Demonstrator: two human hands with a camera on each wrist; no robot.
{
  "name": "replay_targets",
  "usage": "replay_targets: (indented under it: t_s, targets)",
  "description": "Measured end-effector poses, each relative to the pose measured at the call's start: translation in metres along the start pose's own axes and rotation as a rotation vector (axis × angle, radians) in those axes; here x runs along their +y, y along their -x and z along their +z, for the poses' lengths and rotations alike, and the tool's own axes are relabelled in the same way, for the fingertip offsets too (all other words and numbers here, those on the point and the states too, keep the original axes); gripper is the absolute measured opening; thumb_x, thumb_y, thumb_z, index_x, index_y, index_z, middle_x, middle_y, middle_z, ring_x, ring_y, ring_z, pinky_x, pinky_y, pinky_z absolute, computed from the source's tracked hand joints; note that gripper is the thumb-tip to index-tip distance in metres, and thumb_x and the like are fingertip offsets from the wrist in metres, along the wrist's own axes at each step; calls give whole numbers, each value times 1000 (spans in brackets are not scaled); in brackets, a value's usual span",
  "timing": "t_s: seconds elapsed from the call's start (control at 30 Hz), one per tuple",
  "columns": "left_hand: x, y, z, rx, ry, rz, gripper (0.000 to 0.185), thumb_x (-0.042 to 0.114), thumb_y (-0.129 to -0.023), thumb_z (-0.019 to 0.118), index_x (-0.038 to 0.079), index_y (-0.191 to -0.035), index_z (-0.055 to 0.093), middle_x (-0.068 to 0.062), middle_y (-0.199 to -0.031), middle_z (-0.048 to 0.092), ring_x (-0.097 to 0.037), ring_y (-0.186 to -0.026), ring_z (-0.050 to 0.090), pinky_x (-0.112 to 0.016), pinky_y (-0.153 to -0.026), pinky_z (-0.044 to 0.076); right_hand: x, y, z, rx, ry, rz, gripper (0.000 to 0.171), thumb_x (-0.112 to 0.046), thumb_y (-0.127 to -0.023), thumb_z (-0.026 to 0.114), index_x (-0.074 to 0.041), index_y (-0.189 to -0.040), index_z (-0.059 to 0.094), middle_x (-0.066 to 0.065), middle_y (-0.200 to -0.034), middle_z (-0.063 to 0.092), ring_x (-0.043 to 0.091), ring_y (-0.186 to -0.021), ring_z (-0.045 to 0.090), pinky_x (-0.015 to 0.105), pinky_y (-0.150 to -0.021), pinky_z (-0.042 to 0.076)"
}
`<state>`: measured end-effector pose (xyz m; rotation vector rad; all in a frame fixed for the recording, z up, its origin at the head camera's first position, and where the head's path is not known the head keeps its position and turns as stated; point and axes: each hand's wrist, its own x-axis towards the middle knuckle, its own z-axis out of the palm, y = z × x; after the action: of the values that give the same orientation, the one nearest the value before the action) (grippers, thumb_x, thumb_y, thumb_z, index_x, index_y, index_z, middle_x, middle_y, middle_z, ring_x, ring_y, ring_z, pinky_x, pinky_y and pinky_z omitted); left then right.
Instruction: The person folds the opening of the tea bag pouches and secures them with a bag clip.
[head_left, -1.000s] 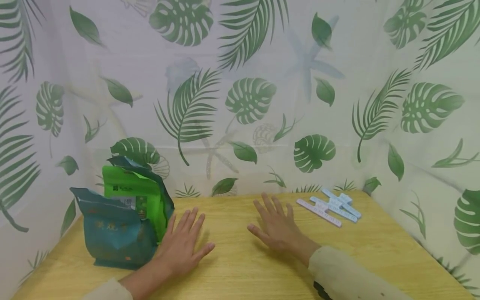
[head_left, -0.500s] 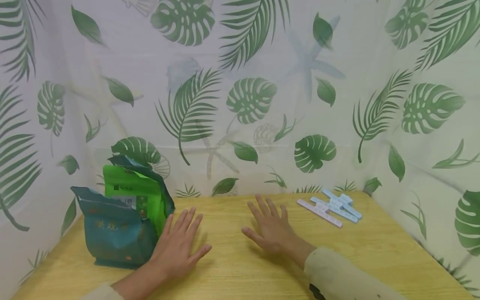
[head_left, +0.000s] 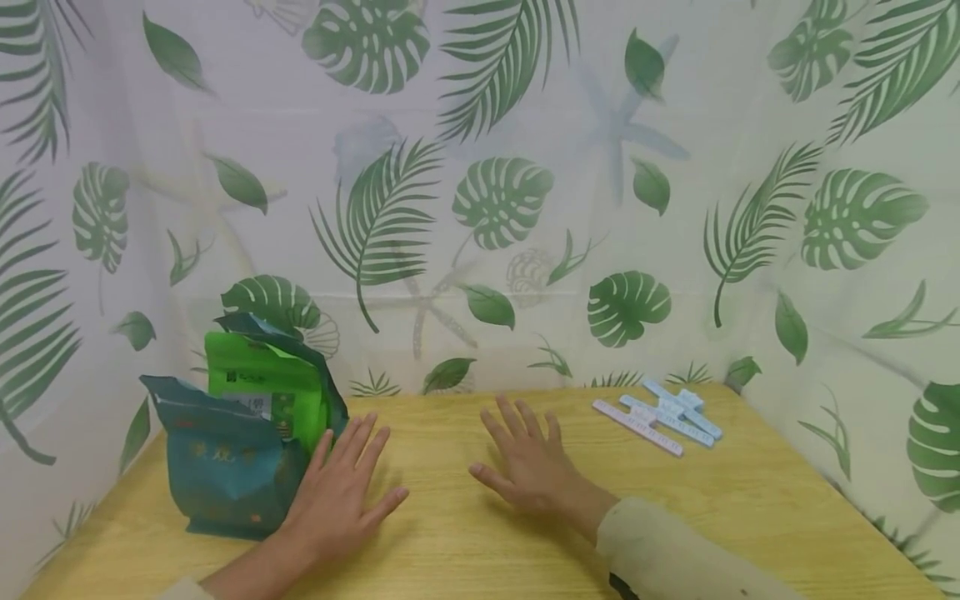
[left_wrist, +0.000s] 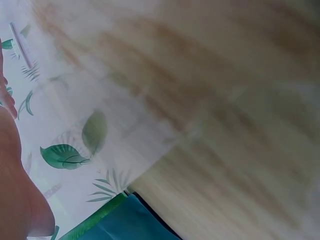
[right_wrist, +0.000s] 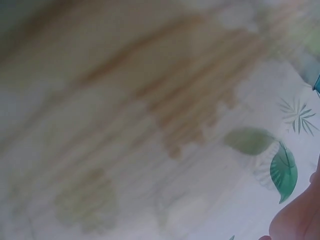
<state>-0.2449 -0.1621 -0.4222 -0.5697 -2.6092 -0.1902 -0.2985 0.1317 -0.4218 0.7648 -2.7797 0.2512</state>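
My left hand is spread with straight fingers over the left middle of the table, overlapping the edge of the nearest bag in the head view. Beside it stand a teal pouch, a bright green pouch behind that, and a darker teal pouch at the back. My right hand is likewise spread, fingers pointing away, over the middle of the table. Neither hand holds anything. To its right lie a pink bag clip and blue bag clips. The left wrist view catches a teal pouch corner.
The wood-grain table reaches back to a white curtain printed with green leaves, which also closes in both sides. The pouches stand at the left, and the clips lie near the back right edge.
Both hands have drifted left, the left one closer to the pouches and the right one farther from the clips. Pouches and clips stay where they were.
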Motion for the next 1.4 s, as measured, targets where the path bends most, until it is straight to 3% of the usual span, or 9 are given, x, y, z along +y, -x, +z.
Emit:
replay_targets:
  t_s: [0.57,0.87,1.07,1.4]
  targets:
    - [-7,9,-8,95,-13,72,79,54,-92,64,10,-152,39,-11,-163,29,-31,-150,27,-57,-118,19,-15,0,2,-8,-7,-42,80,-67,-99,34,-16,-159,24,11,-168,10,40,-151,17,74,-110,15]
    - [-8,10,-13,199,-36,138,77,59,-95,54,7,-151,41,-13,-160,35,-32,-146,33,-56,-115,23,-23,-5,7,-13,-31,-63,80,-68,-99,34,-18,-160,23,10,-168,9,40,-152,15,74,-110,15]
    - [-8,10,-15,251,-17,166,76,56,-94,58,6,-150,42,-13,-158,38,-33,-143,37,-57,-113,25,-32,-8,7,-42,-60,-75,79,-66,-100,35,-17,-160,23,10,-168,6,42,-152,11,75,-110,14]
    - [-9,10,-19,367,21,195,78,64,-102,30,1,-144,48,-17,-152,44,-36,-138,42,-54,-112,25,-52,-15,7,-59,-60,-105,77,-65,-100,33,-18,-160,22,11,-168,8,41,-153,12,74,-110,16]
